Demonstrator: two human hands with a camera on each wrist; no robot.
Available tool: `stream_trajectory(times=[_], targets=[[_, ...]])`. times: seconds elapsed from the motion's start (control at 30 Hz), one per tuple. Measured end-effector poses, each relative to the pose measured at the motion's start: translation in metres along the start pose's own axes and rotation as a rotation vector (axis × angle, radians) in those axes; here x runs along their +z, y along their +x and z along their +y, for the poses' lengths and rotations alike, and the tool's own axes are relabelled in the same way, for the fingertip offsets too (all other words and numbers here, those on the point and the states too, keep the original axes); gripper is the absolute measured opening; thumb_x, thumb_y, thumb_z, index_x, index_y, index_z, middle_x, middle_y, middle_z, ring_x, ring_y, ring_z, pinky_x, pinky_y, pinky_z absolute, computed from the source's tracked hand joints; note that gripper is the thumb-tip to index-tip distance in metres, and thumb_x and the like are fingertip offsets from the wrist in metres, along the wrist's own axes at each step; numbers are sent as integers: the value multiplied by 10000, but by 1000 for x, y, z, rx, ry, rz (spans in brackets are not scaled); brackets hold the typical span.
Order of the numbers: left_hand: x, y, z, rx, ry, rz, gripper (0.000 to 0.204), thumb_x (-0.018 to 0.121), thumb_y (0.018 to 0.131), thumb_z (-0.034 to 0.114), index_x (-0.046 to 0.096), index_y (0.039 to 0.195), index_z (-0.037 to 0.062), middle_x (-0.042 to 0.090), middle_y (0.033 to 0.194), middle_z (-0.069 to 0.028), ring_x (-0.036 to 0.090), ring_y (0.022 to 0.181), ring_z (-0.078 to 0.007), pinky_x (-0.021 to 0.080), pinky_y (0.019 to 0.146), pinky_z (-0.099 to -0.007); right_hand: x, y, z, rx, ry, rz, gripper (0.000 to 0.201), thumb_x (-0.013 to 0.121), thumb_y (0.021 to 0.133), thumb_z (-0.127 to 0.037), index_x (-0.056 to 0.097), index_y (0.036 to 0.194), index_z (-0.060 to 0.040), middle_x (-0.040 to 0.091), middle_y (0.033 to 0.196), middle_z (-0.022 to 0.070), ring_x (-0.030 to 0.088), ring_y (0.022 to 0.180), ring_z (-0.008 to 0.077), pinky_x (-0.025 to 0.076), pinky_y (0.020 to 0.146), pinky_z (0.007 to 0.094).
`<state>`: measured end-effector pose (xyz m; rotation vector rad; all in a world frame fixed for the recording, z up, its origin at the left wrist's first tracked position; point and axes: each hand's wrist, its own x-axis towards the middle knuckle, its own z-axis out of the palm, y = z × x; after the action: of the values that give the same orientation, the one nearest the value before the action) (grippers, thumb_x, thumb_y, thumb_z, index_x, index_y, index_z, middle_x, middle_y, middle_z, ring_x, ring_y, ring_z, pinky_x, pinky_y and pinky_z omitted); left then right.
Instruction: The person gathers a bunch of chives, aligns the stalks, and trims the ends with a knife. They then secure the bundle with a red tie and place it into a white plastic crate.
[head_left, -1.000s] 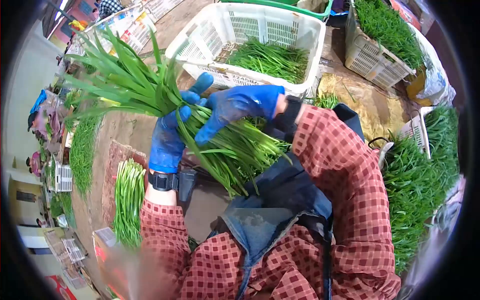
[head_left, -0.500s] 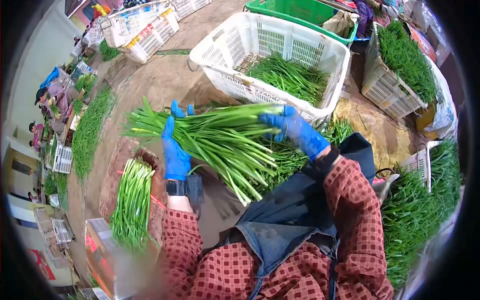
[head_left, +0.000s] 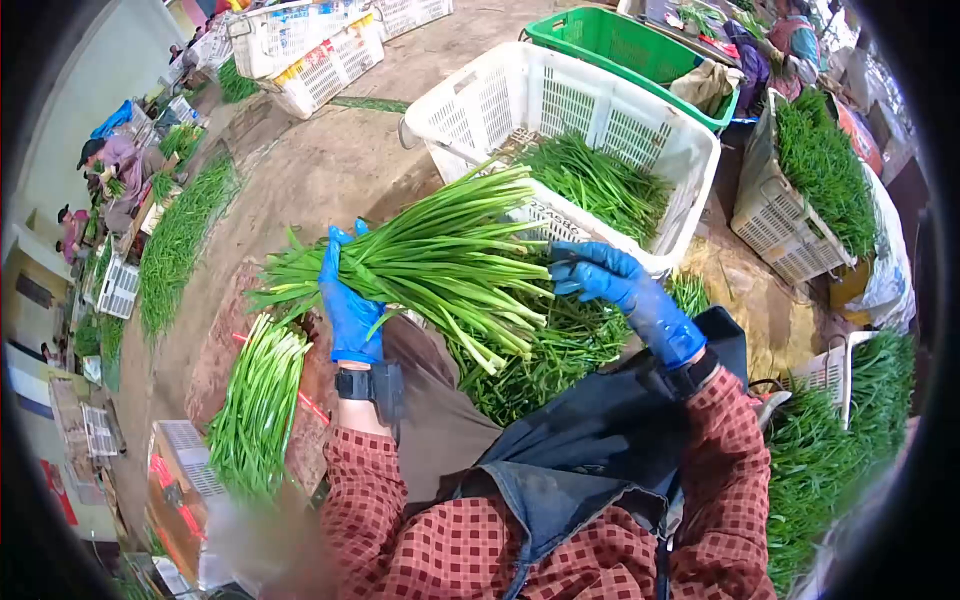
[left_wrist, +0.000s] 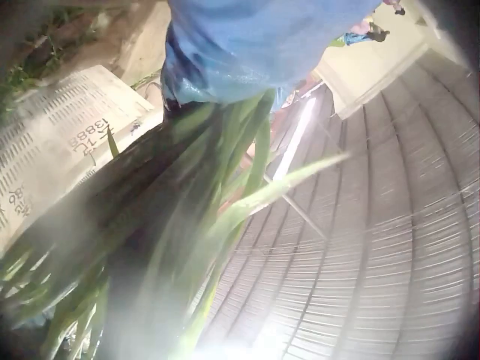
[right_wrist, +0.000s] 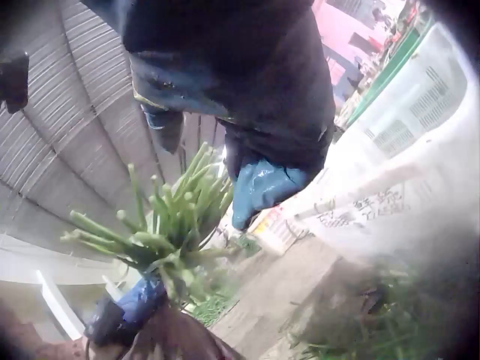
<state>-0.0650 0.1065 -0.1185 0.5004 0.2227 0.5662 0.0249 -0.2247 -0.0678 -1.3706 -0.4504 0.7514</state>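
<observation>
A bunch of garlic chives (head_left: 440, 265) lies across my left hand (head_left: 350, 310), which wears a blue glove and grips it near the leafy end. The pale cut ends fan out to the right, toward my other hand. In the left wrist view the chive leaves (left_wrist: 172, 195) hang from the blue glove. My right hand (head_left: 615, 285), also gloved, is right at the cut ends with its fingers loosely bent. In the right wrist view a gap shows between its thumb and fingers, with stem ends (right_wrist: 176, 217) close by. More loose chives (head_left: 560, 350) lie below the bunch.
A white crate (head_left: 690, 190) ahead holds some chives, with a green crate (head_left: 570, 30) behind it. At left, another bunch (head_left: 258, 400) rests on a reddish board (head_left: 225, 360). Full crates (head_left: 790, 220) stand at right. Other people sit in the left background.
The right hand moved off the bunch's left part, over to the cut ends at right. The left hand keeps its grip; the bunch now lies more level, its stems fanned. The head view shifted.
</observation>
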Motion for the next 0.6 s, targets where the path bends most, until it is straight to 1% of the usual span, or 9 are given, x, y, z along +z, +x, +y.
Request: stream_trajectory(times=[0.03, 0.07, 0.13, 0.2, 0.23, 0.27, 0.4, 0.5, 0.6], targets=[[-1, 0, -1, 2, -2, 1, 244, 542, 924, 251, 597, 1123, 121, 581, 1187, -80, 531, 1127, -216, 439, 975, -459, 9, 2, 7, -26, 33, 1, 529, 650, 868, -207, 455, 1316, -4, 563, 1209, 114, 535, 1111, 171, 414, 972, 312], [-1, 0, -3, -1, -16, 19, 253, 539, 924, 253, 591, 1131, 117, 576, 1196, -78, 519, 1145, -222, 425, 987, -468, 25, 3, 4, -64, -105, 61, 542, 653, 866, -183, 435, 1332, -13, 523, 1258, 130, 509, 1139, 166, 406, 978, 300], [-5, 2, -4, -14, -19, 33, 261, 536, 925, 254, 586, 1140, 114, 571, 1206, -75, 506, 1163, -227, 411, 999, -477, 50, 17, 12, -68, 18, -32, 463, 655, 862, -168, 505, 1269, -10, 592, 1157, 111, 566, 1036, 144, 457, 892, 267], [-13, 7, -4, -95, 13, 53, 261, 526, 928, 255, 593, 1134, 108, 577, 1202, -75, 481, 1193, -240, 384, 1018, -493, 47, 43, 46, 85, 210, -20, 357, 667, 850, -171, 589, 1161, -12, 654, 1009, 56, 606, 889, 105, 495, 731, 244], [-6, 3, -2, -167, -16, 5, 265, 529, 923, 251, 592, 1134, 103, 589, 1191, -102, 499, 1176, -266, 393, 1008, -497, 49, 42, 19, 125, 202, 39, 255, 665, 842, -148, 640, 1065, -26, 673, 895, 6, 603, 759, 72, 474, 593, 227], [-7, 2, -3, -166, -13, 7, 265, 529, 923, 251, 592, 1134, 103, 589, 1191, -102, 499, 1176, -266, 393, 1008, -497, 51, 40, -3, 82, 182, 60, 250, 656, 840, -166, 644, 1059, -46, 669, 893, 12, 600, 744, 84, 471, 595, 228], [-7, 2, -2, -148, 194, 26, 236, 545, 908, 254, 611, 1082, 109, 579, 1212, -148, 567, 1071, -318, 447, 947, -495, 18, 61, 11, 63, 156, 98, 289, 618, 869, -282, 634, 1056, -61, 666, 872, 33, 606, 729, 102, 469, 652, 238], [-47, 24, -2, -120, 143, 67, 226, 526, 917, 274, 628, 1035, 110, 629, 1123, -112, 601, 1005, -273, 486, 873, -465, 7, 42, 3, 105, 64, 192, 320, 598, 901, -250, 568, 1120, -19, 668, 898, 74, 635, 724, 122, 483, 620, 221], [-37, 20, 2, -122, 77, 93, 234, 521, 919, 279, 626, 1046, 113, 649, 1064, -96, 617, 955, -259, 497, 846, -453, -11, 38, 18, -11, 34, 158, 349, 625, 889, -247, 570, 1137, -8, 675, 870, 74, 638, 736, 119, 492, 664, 225]])
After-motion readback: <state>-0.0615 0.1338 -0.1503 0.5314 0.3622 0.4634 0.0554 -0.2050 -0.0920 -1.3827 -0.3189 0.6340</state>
